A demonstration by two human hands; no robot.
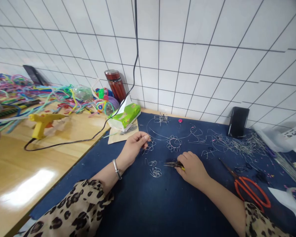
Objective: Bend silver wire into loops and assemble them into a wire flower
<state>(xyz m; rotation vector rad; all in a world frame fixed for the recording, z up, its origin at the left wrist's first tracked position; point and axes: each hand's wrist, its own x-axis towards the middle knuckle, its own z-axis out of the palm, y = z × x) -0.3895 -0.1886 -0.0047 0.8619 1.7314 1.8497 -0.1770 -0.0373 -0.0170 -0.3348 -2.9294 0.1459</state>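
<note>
My left hand (pixel 135 144) rests on the dark blue mat (pixel 143 204), fingers pinched on a small bent wire piece (pixel 148 148). My right hand (pixel 193 168) lies on the mat with its fingers closed round small pliers (pixel 172 164), whose tips point left. Between and around the hands lie wire shapes: a flower-like wire loop (pixel 174 143), a curled wire cluster (pixel 156 171) and a small wire loop (pixel 151 162). A silver bracelet (pixel 116 169) circles my left wrist. Both sleeves are leopard print.
Orange-handled scissors (pixel 249 187) lie at the right, beyond them a tangle of cut wire (pixel 236 144) and a black box (pixel 238 121). A yellow glue gun (pixel 43 123) with black cable, coloured pipe cleaners (pixel 64 97), a red flask (pixel 115 85) and a green tissue pack (pixel 125 116) sit left on the wooden table.
</note>
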